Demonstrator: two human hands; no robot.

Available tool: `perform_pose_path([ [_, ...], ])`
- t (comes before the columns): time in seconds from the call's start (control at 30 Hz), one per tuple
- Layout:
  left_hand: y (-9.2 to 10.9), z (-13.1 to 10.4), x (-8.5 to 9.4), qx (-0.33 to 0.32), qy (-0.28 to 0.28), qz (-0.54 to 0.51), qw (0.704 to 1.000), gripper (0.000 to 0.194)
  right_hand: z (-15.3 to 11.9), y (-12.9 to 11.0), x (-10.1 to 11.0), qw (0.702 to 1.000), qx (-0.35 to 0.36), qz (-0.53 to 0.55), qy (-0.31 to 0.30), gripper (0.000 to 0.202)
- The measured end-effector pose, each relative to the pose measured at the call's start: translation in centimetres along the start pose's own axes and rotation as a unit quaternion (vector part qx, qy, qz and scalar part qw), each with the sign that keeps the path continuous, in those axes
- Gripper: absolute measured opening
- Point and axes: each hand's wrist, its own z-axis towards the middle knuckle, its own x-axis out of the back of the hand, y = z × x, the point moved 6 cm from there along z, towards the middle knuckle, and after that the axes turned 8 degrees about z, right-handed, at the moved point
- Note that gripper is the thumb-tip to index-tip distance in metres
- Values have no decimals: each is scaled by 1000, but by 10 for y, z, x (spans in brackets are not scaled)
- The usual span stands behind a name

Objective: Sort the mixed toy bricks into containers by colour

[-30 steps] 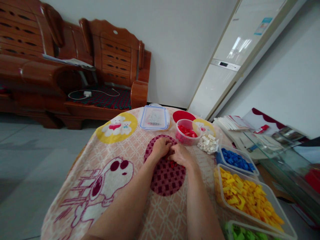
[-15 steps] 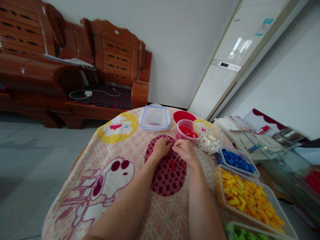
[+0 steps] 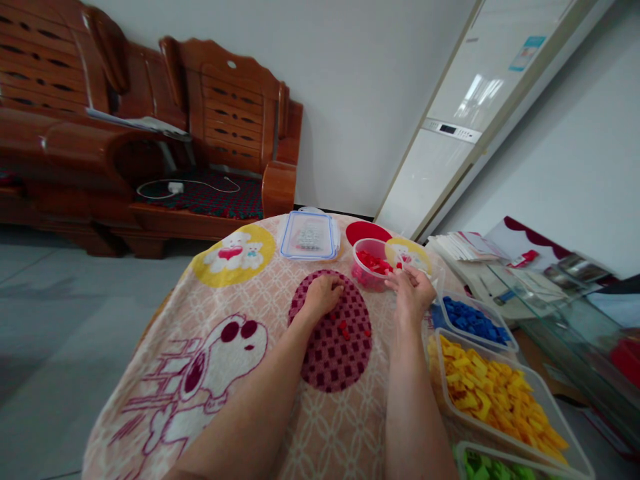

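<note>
My left hand (image 3: pixel 323 295) rests on the dark red checked circle (image 3: pixel 335 370) of the tablecloth, fingers curled together. What lies in them, if anything, is hidden. Just right of the round clear tub (image 3: pixel 369 281) of red pieces (image 3: pixel 373 261), my right hand (image 3: pixel 411 293) is raised with a small red piece (image 3: pixel 399 265) pinched at its fingertips. Several loose red pieces (image 3: pixel 344 331) lie on the checked circle below my left hand. Behind my right hand, the white pieces are mostly covered.
At the right stand clear boxes of blue pieces (image 3: pixel 475 321), yellow pieces (image 3: pixel 500 393) and green pieces (image 3: pixel 493 467). A blue-rimmed clear lidded box (image 3: pixel 309 237) and a red round lid (image 3: pixel 367 232) lie at the back. A glass shelf (image 3: pixel 565 310) borders the table's right side.
My right hand has moved away from my left, to the right and slightly farther off, beside the tub of red pieces. It now covers most of the white pieces. My left hand has stayed put.
</note>
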Motion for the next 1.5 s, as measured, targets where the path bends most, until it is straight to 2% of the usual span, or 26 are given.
perform_pose_path([
  [0.07, 1, -1, 1, 0, 1, -1, 1000, 27, 2, -1, 3, 1000, 2, -15, 1, 35],
  [0.17, 2, -1, 3, -1, 3, -4, 1000, 26, 2, -1, 1, 997, -30, -57, -36, 32],
  [0.23, 1, -1, 2, -1, 5, -5, 1000, 26, -2, 0, -5, 990, -63, -96, -85, 31],
  [0.3, 0, 0, 1, -1, 6, -4, 1000, 26, -8, 4, -13, 971, -99, -149, -161, 29],
  [0.37, 0, 1, 0, -3, 5, -2, 1000, 26, -17, 12, -20, 935, -138, -212, -249, 25],
  [0.43, -1, 1, -1, -5, 5, -2, 1000, 26, -27, 21, -25, 887, -159, -287, -325, 19],
  [0.57, 0, 1, 0, -6, 9, 0, 1000, 26, -42, 30, -33, 794, -112, -424, -420, 12],
  [0.63, 1, 0, 1, -7, 12, 2, 1000, 26, -49, 30, -40, 764, -78, -454, -452, 11],
  [0.77, 3, 0, 2, -13, 13, 5, 1000, 26, -63, 32, -57, 729, -27, -472, -495, 9],
  [0.9, 2, 0, 3, -10, 10, 6, 1000, 27, -74, 39, -70, 709, -5, -483, -514, 10],
  [1.07, 2, 0, 2, -9, 11, 7, 1000, 27, -77, 38, -74, 705, 18, -488, -515, 11],
  [1.27, 0, 3, -1, -10, 5, 20, 1000, 27, -80, 32, -73, 712, -24, -452, -536, 14],
  [1.5, -2, 3, -2, -12, 7, 27, 1000, 26, -83, 30, -70, 683, -50, -474, -553, 10],
])
